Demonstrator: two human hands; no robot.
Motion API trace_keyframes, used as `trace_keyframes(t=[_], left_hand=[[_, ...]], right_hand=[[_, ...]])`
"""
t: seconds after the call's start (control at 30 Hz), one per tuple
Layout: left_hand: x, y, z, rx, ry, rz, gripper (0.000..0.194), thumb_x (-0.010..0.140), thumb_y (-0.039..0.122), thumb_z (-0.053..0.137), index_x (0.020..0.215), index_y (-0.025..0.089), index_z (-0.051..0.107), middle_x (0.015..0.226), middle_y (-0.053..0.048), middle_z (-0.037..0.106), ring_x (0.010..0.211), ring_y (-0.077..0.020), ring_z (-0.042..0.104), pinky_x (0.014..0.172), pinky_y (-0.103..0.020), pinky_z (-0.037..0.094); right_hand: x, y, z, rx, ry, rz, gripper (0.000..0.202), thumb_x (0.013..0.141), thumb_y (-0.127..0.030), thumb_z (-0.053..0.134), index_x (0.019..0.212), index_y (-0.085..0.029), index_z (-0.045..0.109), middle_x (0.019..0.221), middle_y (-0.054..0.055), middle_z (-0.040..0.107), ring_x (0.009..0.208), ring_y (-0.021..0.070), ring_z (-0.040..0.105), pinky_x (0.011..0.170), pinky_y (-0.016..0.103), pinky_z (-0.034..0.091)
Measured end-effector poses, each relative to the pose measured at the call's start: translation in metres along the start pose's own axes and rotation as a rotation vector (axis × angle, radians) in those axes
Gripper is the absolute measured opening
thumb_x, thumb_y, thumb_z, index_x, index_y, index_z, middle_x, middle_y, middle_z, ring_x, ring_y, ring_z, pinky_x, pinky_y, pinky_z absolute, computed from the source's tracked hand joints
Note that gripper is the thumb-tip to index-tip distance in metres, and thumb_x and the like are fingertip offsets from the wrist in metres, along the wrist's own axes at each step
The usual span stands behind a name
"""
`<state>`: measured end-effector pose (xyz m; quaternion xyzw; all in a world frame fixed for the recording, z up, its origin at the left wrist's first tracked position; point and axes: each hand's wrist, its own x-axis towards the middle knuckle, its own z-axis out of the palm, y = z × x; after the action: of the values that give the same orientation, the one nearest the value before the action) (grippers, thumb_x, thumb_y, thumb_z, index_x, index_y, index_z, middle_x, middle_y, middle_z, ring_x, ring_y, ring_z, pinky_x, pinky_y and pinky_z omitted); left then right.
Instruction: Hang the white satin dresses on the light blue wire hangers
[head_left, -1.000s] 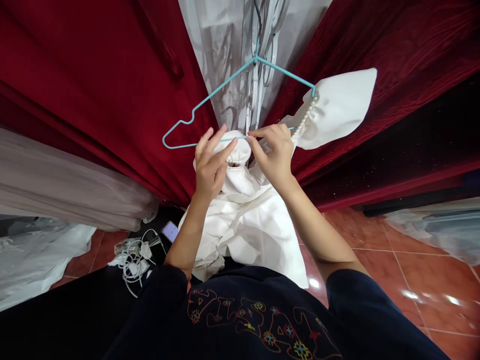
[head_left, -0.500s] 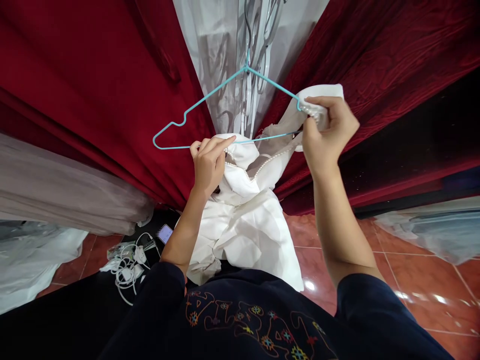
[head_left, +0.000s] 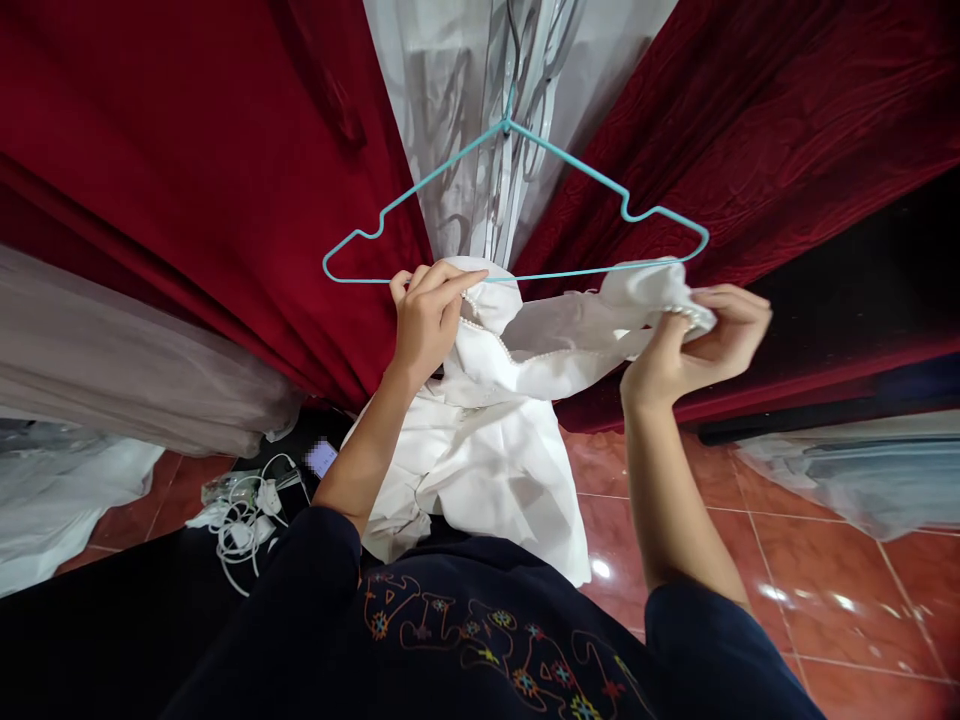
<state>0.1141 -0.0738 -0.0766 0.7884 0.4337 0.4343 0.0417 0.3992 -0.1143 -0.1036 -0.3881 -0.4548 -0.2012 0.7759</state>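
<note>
1. The right hand (head_left: 679,375), thumb and fingers pinched together, grips the beaded edge of a white satin-like dress (head_left: 517,470) with pearl-like trim. Holding it out to the side probably spreads the bodice and tensions the band beneath the hanger's end.

2. The left hand (head_left: 426,322) is partly curled, index finger extended along the lower bar of a light-blue, thin hanger (head_left: 506,125), beside the other white shoulder band. This probably steadies both; the thumb is hidden, so I cannot tell how firmly it grips or on what.

3. The dress hangs in front of the person, below the hanger. Both upper ends of the hanger are bare; whether the right band loops the lower bar or only touches it is hard to make out.

4. The hanger's hook leads out at the top edge, so its support is cut off. The navy shirt (head_left: 465,640) hides part of the skirt.

5. At lower left, white cables (head_left: 241,530) lie tangled near a phone (head_left: 322,458), partly pixelated and unreadable.
</note>
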Motion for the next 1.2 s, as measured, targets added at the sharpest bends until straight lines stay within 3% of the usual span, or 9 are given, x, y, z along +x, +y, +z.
trace_keyframes(t=[0.2,0.37,0.47,0.53,0.63,0.77,0.93,1.07,1.2], left_hand=[[0.003,0.003,0.005,-0.032,0.006,-0.029,0.042,0.11,0.014,0.048,0.126,0.032,0.083,0.115,-0.003,0.081,0.106,-0.022,0.072,0.115,-0.048,0.043],[-0.021,-0.013,0.012,-0.236,0.214,-0.057,0.032,0.112,0.029,0.053,0.12,0.028,0.083,0.117,-0.004,0.083,0.115,-0.0216,0.077,0.125,-0.049,0.047],[-0.05,-0.036,0.01,-0.373,0.484,-0.215,0.025,0.105,0.04,0.066,0.111,0.024,0.084,0.108,-0.007,0.081,0.102,-0.021,0.079,0.1,-0.039,0.062],[-0.066,-0.054,0.001,-0.349,0.593,-0.353,0.022,0.096,0.04,0.076,0.104,0.022,0.085,0.098,-0.007,0.078,0.088,-0.018,0.075,0.081,-0.031,0.061],[-0.073,-0.081,-0.021,-0.269,0.69,-0.513,0.021,0.092,0.032,0.072,0.103,0.019,0.084,0.096,-0.005,0.079,0.082,-0.0154,0.073,0.077,-0.027,0.059],[-0.05,-0.108,-0.054,-0.202,0.783,-0.506,0.027,0.097,0.027,0.063,0.113,0.018,0.082,0.094,-0.003,0.08,0.091,-0.0178,0.076,0.083,-0.031,0.06],[0.003,-0.128,-0.086,-0.128,0.773,-0.282,0.021,0.109,0.032,0.066,0.121,0.018,0.076,0.064,0.006,0.058,0.07,-0.0089,0.061,0.071,-0.031,0.05],[0.051,-0.127,-0.1,-0.155,0.666,-0.166,0.013,0.108,0.035,0.072,0.118,0.027,0.075,0.079,0.005,0.068,0.074,-0.0093,0.063,0.072,-0.035,0.05],[0.082,-0.11,-0.09,-0.204,0.407,-0.149,0.019,0.101,0.032,0.084,0.115,0.022,0.077,0.065,0.008,0.051,0.063,-0.0055,0.056,0.067,-0.031,0.049]], right_hand=[[-0.014,-0.034,0.039,0.031,-0.722,0.138,0.031,0.107,-0.038,0.054,0.12,-0.026,0.08,0.116,0.009,0.077,0.115,0.0275,0.074,0.103,0.052,0.06],[-0.03,-0.024,0.06,0.039,-0.665,0.171,0.031,0.107,-0.041,0.055,0.109,-0.024,0.081,0.098,0.006,0.072,0.096,0.0225,0.072,0.091,0.045,0.061],[-0.033,-0.02,0.058,0.038,-0.663,0.161,0.032,0.108,-0.043,0.055,0.109,-0.024,0.081,0.097,0.006,0.07,0.095,0.023,0.071,0.091,0.045,0.06],[-0.032,-0.019,0.055,0.037,-0.687,0.166,0.032,0.108,-0.045,0.056,0.108,-0.024,0.08,0.097,0.006,0.069,0.095,0.0236,0.07,0.091,0.046,0.06],[-0.028,-0.018,0.053,0.041,-0.701,0.173,0.031,0.107,-0.047,0.059,0.108,-0.024,0.08,0.097,0.007,0.069,0.094,0.0242,0.069,0.09,0.046,0.059],[-0.025,-0.02,0.053,0.033,-0.692,0.175,0.03,0.106,-0.046,0.061,0.105,-0.024,0.081,0.093,0.007,0.069,0.09,0.0232,0.069,0.085,0.044,0.059],[-0.023,-0.024,0.051,0.052,-0.709,0.197,0.032,0.106,-0.049,0.061,0.106,-0.024,0.082,0.095,0.007,0.072,0.092,0.0238,0.07,0.088,0.045,0.06],[-0.021,-0.03,0.05,0.049,-0.73,0.207,0.034,0.106,-0.051,0.06,0.102,-0.025,0.082,0.095,0.005,0.074,0.091,0.0225,0.071,0.087,0.042,0.06],[-0.02,-0.033,0.05,0.022,-0.723,0.188,0.036,0.107,-0.051,0.058,0.1,-0.024,0.082,0.092,0.005,0.073,0.089,0.0207,0.072,0.084,0.039,0.06]])
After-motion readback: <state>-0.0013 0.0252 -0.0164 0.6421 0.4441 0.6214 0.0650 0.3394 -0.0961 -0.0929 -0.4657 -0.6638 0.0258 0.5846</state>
